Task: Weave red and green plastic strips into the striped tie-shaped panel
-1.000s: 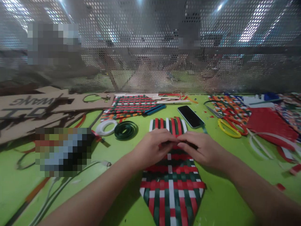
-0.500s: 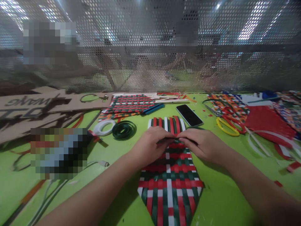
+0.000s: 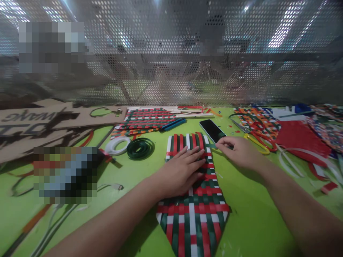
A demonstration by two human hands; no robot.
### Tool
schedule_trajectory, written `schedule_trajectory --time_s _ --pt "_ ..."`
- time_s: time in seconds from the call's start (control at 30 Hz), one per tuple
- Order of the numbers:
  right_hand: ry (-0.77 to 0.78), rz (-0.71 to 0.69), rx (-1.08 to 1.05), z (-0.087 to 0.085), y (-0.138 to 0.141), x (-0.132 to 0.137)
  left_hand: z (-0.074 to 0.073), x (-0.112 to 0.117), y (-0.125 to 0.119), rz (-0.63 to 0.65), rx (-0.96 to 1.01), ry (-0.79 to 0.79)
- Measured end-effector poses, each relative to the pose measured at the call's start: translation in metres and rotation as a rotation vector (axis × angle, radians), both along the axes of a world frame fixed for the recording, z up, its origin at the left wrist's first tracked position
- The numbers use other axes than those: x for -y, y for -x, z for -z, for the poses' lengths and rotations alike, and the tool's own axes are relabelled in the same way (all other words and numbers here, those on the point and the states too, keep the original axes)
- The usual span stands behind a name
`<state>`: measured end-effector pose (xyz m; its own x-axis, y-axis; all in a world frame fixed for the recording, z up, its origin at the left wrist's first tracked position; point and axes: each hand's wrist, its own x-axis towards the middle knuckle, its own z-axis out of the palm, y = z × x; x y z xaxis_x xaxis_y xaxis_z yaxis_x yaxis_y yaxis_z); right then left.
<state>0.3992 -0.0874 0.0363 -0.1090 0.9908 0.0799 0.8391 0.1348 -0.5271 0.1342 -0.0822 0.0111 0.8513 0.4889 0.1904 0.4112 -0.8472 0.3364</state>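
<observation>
In front of me on the table lies a woven piece (image 3: pixel 191 214) of red, green and white strips. My left hand (image 3: pixel 180 171) rests flat across its upper part, fingers spread and holding nothing. Just off the piece's upper right edge, my right hand (image 3: pixel 237 151) pinches a dark green strip (image 3: pixel 211 145) that sticks out sideways from the weave. Right behind that hand lies a smartphone (image 3: pixel 211 129), screen up and partly covered by the fingers. To the left sit a dark green strip roll (image 3: pixel 139 148) and a white strip roll (image 3: pixel 117 146).
Scissors (image 3: pixel 257 142) with yellow and red handles lie right of the phone. Cut cardboard (image 3: pixel 34 117) covers the back left. Another woven piece (image 3: pixel 147 119) and blue pens (image 3: pixel 173 125) lie behind. A perforated metal screen (image 3: pixel 171 67) rises behind the green table (image 3: pixel 254 221).
My hands have come apart from their meeting point over the weave. The left now lies flat on it; the right has moved outward to the right, pinching the green strip.
</observation>
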Motion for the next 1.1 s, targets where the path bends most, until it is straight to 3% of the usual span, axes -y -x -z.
schedule_trajectory --time_s 0.43,0.7,1.1 --pt "-0.077 0.047 0.13 0.006 0.014 0.0 0.008 -0.001 0.001 -0.018 -0.107 0.052" --pt "-0.166 -0.026 0.223 0.01 0.016 0.0 0.009 -0.001 0.0 -0.021 -0.095 0.073" --pt "-0.177 -0.054 0.303 0.012 0.017 -0.003 0.01 -0.001 0.0 -0.016 -0.088 0.08"
